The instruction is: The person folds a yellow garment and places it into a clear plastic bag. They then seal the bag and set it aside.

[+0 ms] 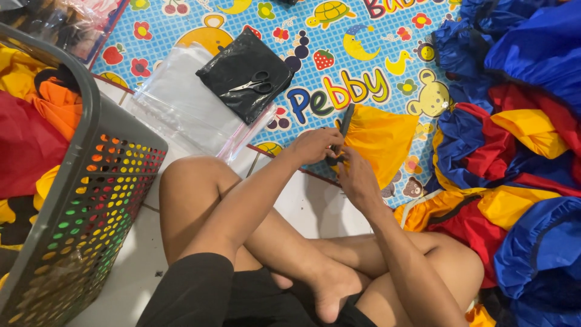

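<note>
Bright even indoor light, soft faint shadows, vivid colours, slight glare on clear plastic bags (181, 103), mostly sharp

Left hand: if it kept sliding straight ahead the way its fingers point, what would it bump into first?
The left hand points right, so it would likely meet the yellow cloth piece with its dark edge, which it already touches.

One grey perforated plastic laundry basket (91, 181), one pair of black-handled scissors (255, 83), one black plastic bag (242, 63), one folded yellow cloth piece (381, 139).
</note>
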